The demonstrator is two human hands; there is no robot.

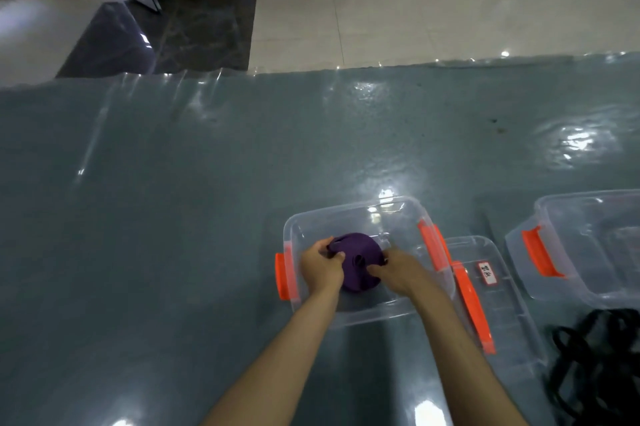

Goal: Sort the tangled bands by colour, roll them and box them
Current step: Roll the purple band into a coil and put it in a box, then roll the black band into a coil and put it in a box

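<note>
Grey-blue glossy table (173,218). Rolled purple elastic band (356,261): inside clear plastic box with orange latches (360,211), gripped by left hand (320,266) and right hand (394,270). Boxing under way; tangled black bands (599,356) remain unsorted, lower right.

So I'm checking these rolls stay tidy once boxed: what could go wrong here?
The purple roll is gripped by both the left hand and right hand inside the clear box; once released it may spring loose. The lid lies off beside it, close to the black bands.
</note>
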